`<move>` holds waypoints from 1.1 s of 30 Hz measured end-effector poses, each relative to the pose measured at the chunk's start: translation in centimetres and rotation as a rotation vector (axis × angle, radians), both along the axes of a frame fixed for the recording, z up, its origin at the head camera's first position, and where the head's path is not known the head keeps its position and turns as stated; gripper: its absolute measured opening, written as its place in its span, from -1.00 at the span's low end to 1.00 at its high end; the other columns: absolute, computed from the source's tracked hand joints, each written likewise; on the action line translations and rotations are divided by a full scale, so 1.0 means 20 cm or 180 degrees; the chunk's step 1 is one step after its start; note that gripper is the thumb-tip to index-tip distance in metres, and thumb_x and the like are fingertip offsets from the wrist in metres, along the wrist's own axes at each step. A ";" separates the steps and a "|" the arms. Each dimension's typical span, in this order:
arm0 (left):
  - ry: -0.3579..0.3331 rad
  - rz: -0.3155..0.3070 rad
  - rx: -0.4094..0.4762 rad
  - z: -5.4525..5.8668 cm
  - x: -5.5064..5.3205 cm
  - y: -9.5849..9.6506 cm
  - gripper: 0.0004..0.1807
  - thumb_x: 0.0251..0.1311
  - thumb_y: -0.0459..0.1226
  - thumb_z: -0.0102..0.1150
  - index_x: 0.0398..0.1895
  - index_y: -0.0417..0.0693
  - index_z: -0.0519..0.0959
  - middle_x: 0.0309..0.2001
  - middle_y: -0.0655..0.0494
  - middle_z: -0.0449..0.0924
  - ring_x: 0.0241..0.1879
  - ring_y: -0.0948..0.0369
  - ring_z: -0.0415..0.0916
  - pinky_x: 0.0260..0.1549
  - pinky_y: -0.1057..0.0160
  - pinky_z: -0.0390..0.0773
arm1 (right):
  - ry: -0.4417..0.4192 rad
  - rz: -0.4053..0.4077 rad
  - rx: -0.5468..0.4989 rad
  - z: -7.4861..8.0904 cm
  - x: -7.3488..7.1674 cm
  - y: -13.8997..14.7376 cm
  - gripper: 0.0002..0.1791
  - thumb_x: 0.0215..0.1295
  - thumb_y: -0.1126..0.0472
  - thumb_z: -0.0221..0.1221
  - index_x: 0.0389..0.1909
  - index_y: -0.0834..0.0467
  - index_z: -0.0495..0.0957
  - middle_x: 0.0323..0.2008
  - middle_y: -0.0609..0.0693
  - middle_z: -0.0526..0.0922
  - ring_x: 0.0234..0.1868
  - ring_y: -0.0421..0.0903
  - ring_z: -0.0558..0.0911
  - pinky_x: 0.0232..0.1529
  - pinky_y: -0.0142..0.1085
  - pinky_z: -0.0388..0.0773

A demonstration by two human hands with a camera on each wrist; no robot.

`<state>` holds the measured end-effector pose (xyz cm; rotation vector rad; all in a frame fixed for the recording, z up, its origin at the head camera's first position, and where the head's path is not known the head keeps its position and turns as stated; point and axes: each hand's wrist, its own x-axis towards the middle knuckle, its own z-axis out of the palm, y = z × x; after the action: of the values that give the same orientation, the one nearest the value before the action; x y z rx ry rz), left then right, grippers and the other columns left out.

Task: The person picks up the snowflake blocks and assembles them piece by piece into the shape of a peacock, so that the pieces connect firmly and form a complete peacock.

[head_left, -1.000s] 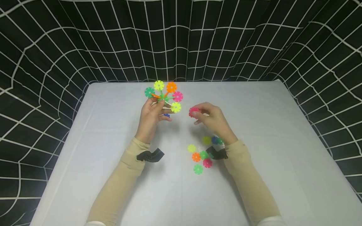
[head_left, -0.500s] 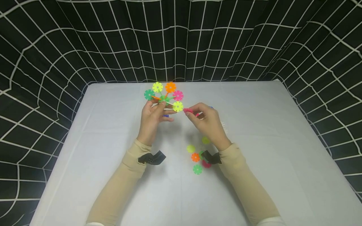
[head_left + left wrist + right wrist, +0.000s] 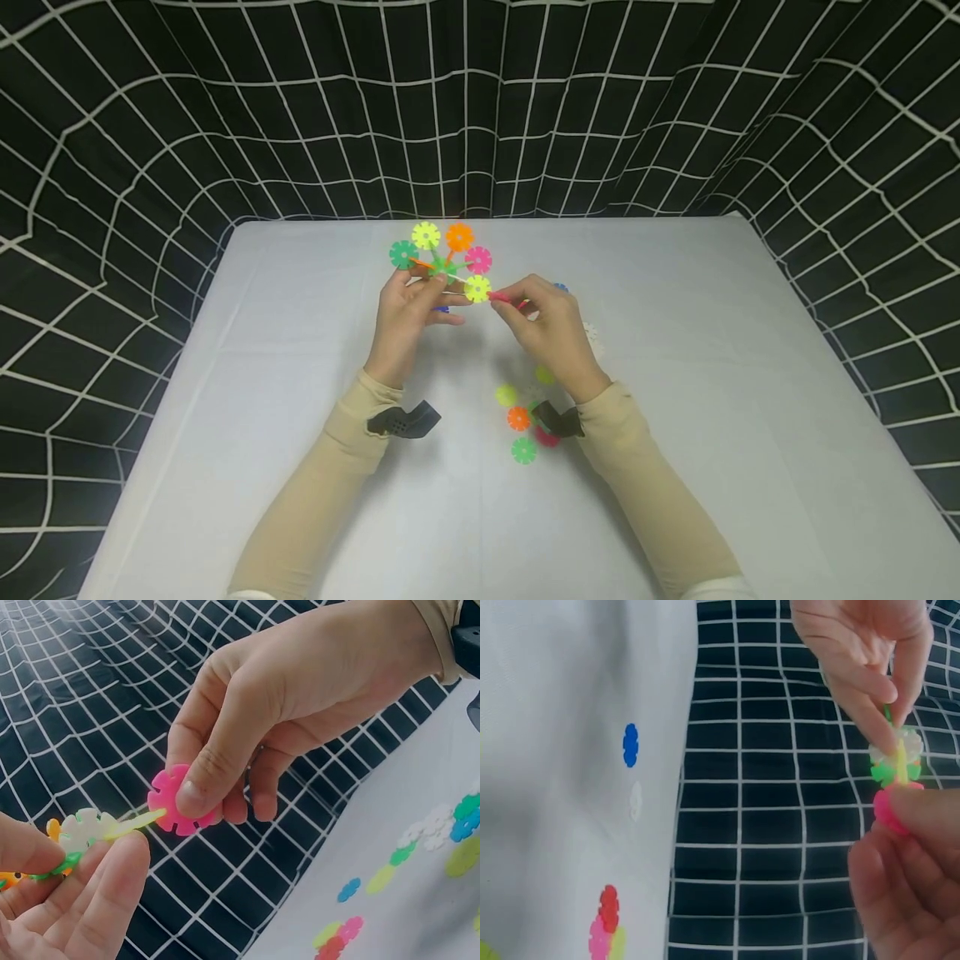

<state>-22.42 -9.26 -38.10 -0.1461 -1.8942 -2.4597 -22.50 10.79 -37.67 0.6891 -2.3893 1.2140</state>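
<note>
My left hand [image 3: 405,321] pinches the green centre disc [image 3: 444,269] of a spoked build of notched plastic snowflake discs. Around that centre, spokes carry outer discs: teal [image 3: 403,255], yellow-green, orange [image 3: 460,237], pink [image 3: 478,259] and a yellow disc [image 3: 477,289] at lower right. Between thumb and fingers, my right hand [image 3: 551,325] pinches a bright pink snowflake disc [image 3: 166,796]. In the left wrist view its notched rim meets the edge of the yellow disc, the two standing crosswise. My right thumb hides part of the pink disc. Both hands are raised over the white table.
Loose snowflake discs lie on the white table [image 3: 300,417]: green [image 3: 524,451], orange [image 3: 518,418], yellow [image 3: 506,395] and others partly under the right wrist. A blue disc [image 3: 631,745] and a white one [image 3: 636,801] lie farther back. A black gridded curtain [image 3: 480,108] surrounds the table.
My right hand has moved left with the pink disc and turned it edge-on, bringing it against the yellow disc. My left hand has shifted slightly right with the build.
</note>
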 end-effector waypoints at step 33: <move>-0.0084 0.0180 0.0026 0.02 0.00 -0.01 -0.90 0.50 -0.20 0.05 -0.10 0.02 0.37 -0.25 0.10 0.71 -0.27 0.17 0.75 -0.30 0.12 0.77 | -0.1114 0.0050 0.0652 -0.01 -0.04 0.05 -0.74 0.41 0.20 0.25 0.05 0.16 0.64 -0.05 0.04 0.75 -0.10 -0.01 0.70 -0.01 -0.11 0.68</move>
<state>-22.41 -9.41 -37.61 -0.0592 -1.8711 -2.4445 -23.22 11.73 -37.83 0.5953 -2.8320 1.1885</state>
